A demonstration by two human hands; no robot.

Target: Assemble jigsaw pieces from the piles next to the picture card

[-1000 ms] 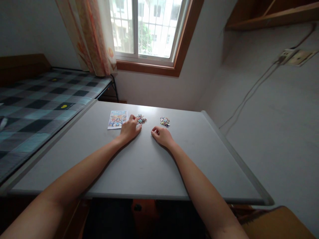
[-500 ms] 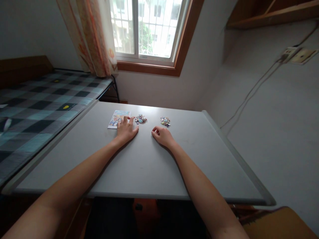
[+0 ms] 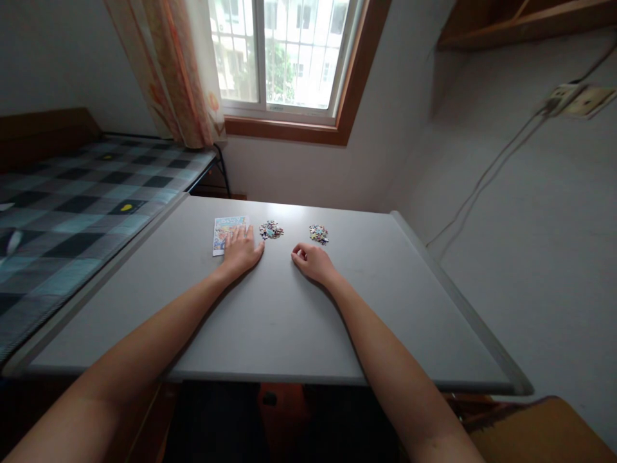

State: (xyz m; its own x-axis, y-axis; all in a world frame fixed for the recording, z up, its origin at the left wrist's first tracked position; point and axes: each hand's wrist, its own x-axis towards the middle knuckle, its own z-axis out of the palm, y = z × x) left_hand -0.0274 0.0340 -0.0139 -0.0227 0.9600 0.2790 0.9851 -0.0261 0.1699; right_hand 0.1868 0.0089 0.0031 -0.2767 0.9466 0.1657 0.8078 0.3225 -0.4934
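Note:
My left hand (image 3: 241, 249) lies flat with its fingers spread over the lower right of a colourful printed picture sheet (image 3: 221, 233). Part of the sheet is hidden under the fingers. Just right of those fingertips is a pile of small jigsaw puzzle pieces (image 3: 272, 230). A second pile of puzzle pieces (image 3: 319, 234) sits further right, a little beyond my right hand (image 3: 312, 261). That hand rests on the table with its fingers curled in toward the thumb; whether anything small is between them I cannot make out.
Both piles and the sheet are on a white table (image 3: 284, 321) with raised side edges. A bed with a checked cover (image 3: 96, 199) stands along the left. Behind the table are a window (image 3: 289, 58) and a curtain (image 3: 178, 77). A cable (image 3: 486, 170) runs down the right wall.
The picture sheet has turned slightly and shifted toward me under my left hand. My left fingers have flattened onto it. My right hand has stayed almost still.

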